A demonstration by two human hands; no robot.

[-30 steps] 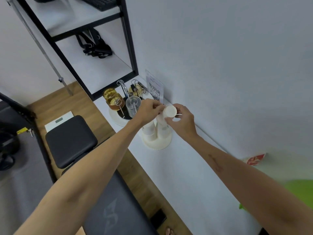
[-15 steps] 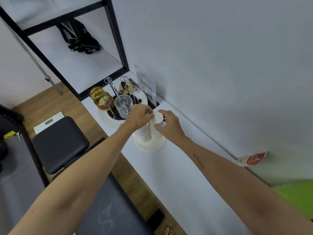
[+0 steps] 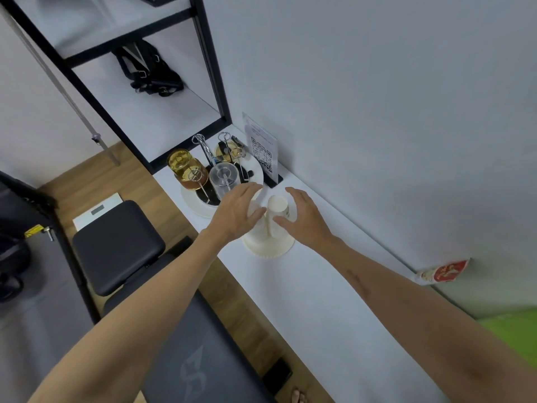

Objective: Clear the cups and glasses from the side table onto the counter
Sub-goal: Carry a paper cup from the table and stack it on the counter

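Both hands, left point(image 3: 239, 211) and right point(image 3: 302, 216), are held open, fingers spread, nothing gripped, flanking upturned white paper cups point(image 3: 277, 212) stacked on a round white stand point(image 3: 268, 248).

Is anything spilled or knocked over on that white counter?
Nothing looks spilled or broken. The white cups stand upside down on their holder, and the glasses hang mouth-down on the rack; both look placed that way on purpose. Both hands, left and right, are open beside the cups.

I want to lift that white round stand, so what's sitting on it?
White paper cups stand upside down on the stand. The hands cover part of them, so the count is unclear.
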